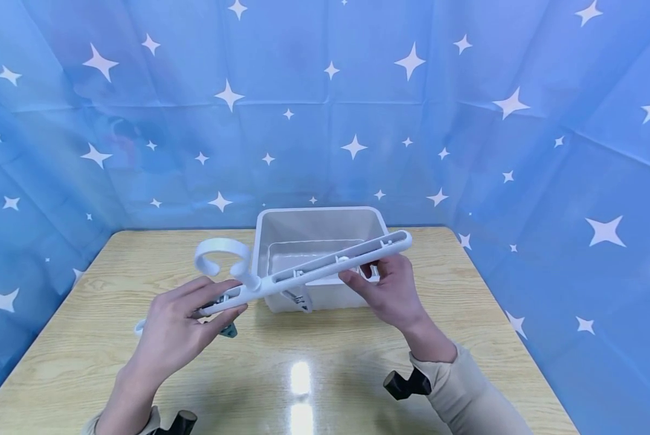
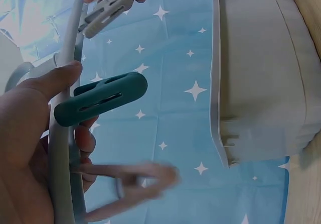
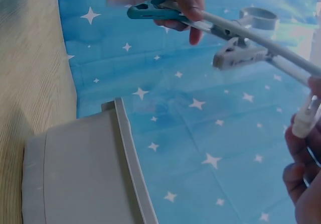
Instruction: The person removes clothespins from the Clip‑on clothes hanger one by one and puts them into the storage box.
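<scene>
A white clip hanger (image 1: 308, 270) with a curved hook (image 1: 224, 246) is held aloft, slanting up to the right in the head view. My left hand (image 1: 175, 323) grips its lower left part, thumb on one side and fingers on the other. At the right half, my right hand (image 1: 392, 293) has its thumb against the bar and curled fingers around a white clip (image 3: 303, 123) below it. A green clip (image 2: 103, 98) hangs beside the left hand. Nearby, a pinkish-brown clip (image 2: 135, 181) is blurred. Another white clip (image 3: 241, 58) hangs between the hands.
Behind the hanger, a light grey plastic bin (image 1: 322, 212) stands on the wooden table (image 1: 461, 302) near its back edge. The hanger partly covers the bin's front. A blue curtain with white stars (image 1: 303, 121) surrounds the table at the back and sides.
</scene>
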Tool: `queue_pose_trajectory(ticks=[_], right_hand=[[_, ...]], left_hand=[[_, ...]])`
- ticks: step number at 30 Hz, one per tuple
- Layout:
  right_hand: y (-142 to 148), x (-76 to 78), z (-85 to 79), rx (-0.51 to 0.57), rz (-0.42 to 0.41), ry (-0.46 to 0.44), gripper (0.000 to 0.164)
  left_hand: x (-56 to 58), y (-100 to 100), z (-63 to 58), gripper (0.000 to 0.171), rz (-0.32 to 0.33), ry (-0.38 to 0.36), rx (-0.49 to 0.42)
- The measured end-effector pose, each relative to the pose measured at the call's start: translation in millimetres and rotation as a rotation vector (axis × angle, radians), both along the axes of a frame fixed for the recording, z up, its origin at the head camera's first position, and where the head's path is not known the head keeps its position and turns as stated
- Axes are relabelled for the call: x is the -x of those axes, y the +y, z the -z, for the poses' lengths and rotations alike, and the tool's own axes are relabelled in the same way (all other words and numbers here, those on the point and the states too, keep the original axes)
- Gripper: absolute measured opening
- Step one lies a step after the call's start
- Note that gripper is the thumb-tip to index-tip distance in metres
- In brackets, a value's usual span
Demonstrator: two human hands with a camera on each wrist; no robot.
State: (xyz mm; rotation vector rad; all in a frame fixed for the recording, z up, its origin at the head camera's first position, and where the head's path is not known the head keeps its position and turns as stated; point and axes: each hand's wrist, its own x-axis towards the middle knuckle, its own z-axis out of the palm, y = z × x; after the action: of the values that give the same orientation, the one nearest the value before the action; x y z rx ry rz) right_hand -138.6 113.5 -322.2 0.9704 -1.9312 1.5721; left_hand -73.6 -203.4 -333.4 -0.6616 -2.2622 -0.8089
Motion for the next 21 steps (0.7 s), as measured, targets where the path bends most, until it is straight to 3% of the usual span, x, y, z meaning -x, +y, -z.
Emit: queue_pose_trajectory(ticks=[8, 16, 21], right_hand=[[2.2, -2.2, 0.0, 0.052, -0.092, -0.040, 0.018], [5.0, -3.6, -3.8, 0.104, -0.080, -0.089, 0.021], [6.2, -2.9, -2.7, 0.121, -0.067, -0.117, 0.018]], left_hand=[[-1.4, 1.7, -0.5, 0.041, -0.024, 0.010, -0.029], [-1.9, 2.5, -3.0, 0.043, -0.050, -0.006, -0.038], [-0.2, 2.6, -1.4, 0.034, -0.029, 0.042, -0.068]])
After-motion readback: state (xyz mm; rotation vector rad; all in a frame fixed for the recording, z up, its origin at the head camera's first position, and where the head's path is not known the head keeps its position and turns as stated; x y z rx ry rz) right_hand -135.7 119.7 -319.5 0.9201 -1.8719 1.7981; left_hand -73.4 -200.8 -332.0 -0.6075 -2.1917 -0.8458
